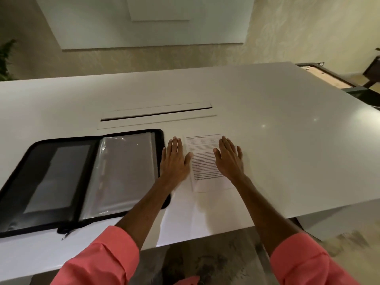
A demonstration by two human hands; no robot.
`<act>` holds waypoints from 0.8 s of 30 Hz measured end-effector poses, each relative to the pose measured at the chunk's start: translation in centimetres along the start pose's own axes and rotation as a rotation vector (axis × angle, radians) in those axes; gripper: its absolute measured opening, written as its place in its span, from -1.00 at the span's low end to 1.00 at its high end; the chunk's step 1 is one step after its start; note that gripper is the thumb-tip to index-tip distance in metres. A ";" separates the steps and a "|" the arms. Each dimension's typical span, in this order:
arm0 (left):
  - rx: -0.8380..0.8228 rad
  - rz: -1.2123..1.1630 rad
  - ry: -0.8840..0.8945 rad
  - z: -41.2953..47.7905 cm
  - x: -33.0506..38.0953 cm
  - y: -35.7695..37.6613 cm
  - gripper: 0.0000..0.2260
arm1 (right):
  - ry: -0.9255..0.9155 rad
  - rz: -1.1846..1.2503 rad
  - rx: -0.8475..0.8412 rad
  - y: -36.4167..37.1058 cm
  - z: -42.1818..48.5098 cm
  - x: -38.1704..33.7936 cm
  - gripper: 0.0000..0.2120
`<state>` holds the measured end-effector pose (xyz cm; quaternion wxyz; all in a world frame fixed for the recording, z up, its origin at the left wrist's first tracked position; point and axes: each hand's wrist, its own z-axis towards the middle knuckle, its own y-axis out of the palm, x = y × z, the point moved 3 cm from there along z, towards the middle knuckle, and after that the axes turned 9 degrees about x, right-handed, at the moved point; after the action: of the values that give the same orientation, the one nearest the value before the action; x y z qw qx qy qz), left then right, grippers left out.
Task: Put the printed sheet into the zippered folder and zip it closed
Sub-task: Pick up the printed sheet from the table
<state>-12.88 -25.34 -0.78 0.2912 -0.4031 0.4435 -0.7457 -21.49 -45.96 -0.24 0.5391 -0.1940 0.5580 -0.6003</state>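
A printed sheet with lines of black text lies flat on the white table. My left hand rests palm down at the sheet's left edge, fingers spread, holding nothing. My right hand lies flat on the sheet's right part, fingers apart. To the left, the black zippered folder lies open, showing clear plastic sleeves on its right half and a dark pocket on its left half. Its zipper pull hangs at the near edge.
A long cable slot is set into the table behind the folder and sheet. The table's near edge runs just in front of my forearms. A dark piece of furniture stands beyond the far right corner.
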 end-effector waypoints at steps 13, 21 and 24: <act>-0.014 0.002 0.030 0.2 3.8 5.0 -0.31 | 0.225 0.046 0.126 -1.6 1.6 4.5 -0.60; 0.037 0.017 0.040 0.1 3.5 5.3 -0.34 | 0.415 0.143 0.146 -1.2 3.3 4.4 -0.80; 0.036 0.009 0.041 0.2 3.6 5.3 -0.35 | 0.473 0.197 0.115 -1.1 3.8 4.6 -0.86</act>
<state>-14.09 -30.59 -4.27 0.2926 -0.3805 0.4375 -0.7604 -20.42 -51.94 0.17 0.4598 0.0378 0.6496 -0.6044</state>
